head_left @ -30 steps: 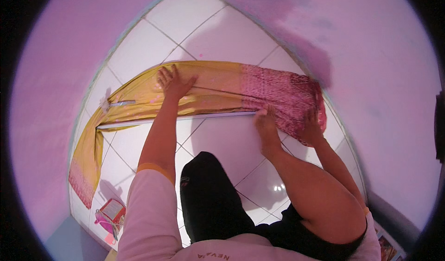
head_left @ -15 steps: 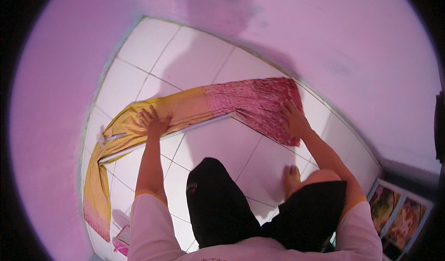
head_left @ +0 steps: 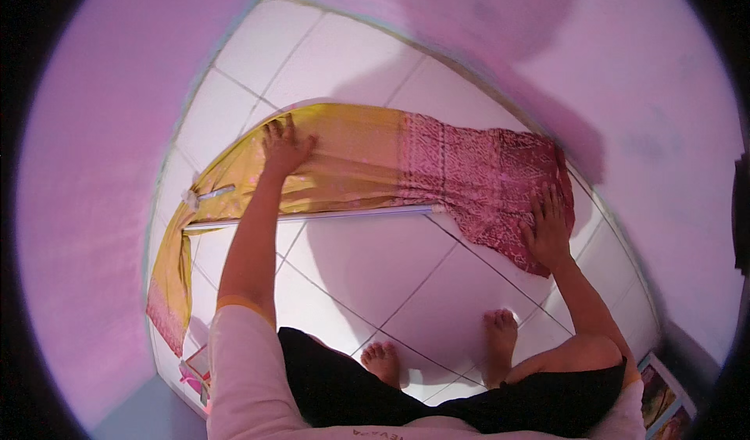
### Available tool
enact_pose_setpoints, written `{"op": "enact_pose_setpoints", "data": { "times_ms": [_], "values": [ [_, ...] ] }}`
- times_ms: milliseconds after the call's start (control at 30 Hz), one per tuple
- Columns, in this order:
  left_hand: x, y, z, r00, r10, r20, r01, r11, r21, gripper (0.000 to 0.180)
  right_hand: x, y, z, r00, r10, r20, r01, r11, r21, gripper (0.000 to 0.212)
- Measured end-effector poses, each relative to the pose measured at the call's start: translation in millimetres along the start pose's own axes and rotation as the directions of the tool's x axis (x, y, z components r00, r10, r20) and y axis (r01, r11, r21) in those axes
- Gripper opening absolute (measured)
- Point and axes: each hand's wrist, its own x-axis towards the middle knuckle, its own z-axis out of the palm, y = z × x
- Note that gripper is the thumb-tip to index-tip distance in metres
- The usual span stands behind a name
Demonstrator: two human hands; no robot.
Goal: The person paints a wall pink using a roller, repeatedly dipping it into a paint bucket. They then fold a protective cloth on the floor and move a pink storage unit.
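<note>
A long patterned cloth [head_left: 351, 151] lies across the floor, yellow at the left, turning pink and then dark red at the right. My left hand [head_left: 287, 147] rests flat on its yellow part, near the far edge, fingers spread. On the dark red end my right hand [head_left: 549, 223] presses with fingers apart, near the cloth's right edge. A thin whitish rod [head_left: 344, 215] runs along the cloth's near edge. At the left, the cloth bends round toward me and narrows. By that bend lies a short silvery strip with a white bunched end [head_left: 205, 196].
Pink walls [head_left: 672, 128] meet the white tiled floor [head_left: 367, 284] close beyond the cloth. My bare feet [head_left: 500, 342] stand on the near tiles. A small pink object [head_left: 190, 376] is at the lower left, and a cabinet with picture panels [head_left: 664, 401] at the lower right.
The cloth now lies wider and flatter, with fewer creases in its pink and red part. My left hand has moved toward the far edge. My view has shifted, and both feet now show.
</note>
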Motion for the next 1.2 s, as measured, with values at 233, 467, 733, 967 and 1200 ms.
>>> {"op": "enact_pose_setpoints", "data": {
  "times_ms": [233,467,733,967,1200],
  "values": [
    [83.9,-81.4,21.9,0.973,0.218,-0.073,-0.202,0.963,0.18,0.104,-2.7,-36.1,61.7,0.994,0.057,-0.096,-0.047,0.994,0.103,0.072],
    [111.1,-134.1,-18.4,0.927,0.357,-0.11,-0.301,0.888,0.348,0.098,4.2,-140.7,82.3,0.97,0.24,-0.048,-0.23,0.961,0.154,0.074],
    [74.6,-48.8,2.2,0.768,0.594,-0.238,-0.528,0.799,0.289,0.093,-69.7,-111.8,94.7,0.928,0.367,0.063,-0.371,0.925,0.083,0.077],
    [5.2,86.4,13.7,0.718,0.679,-0.152,-0.658,0.734,0.17,0.1,-173.4,-36.3,75.5,0.902,0.432,0.022,-0.432,0.901,0.034,0.076],
    [-63.1,153.1,16.4,0.754,0.657,-0.016,-0.657,0.754,-0.021,0.098,-223.1,7.9,55.7,0.766,0.624,0.155,-0.626,0.779,-0.036,0.074]
  ]
}}
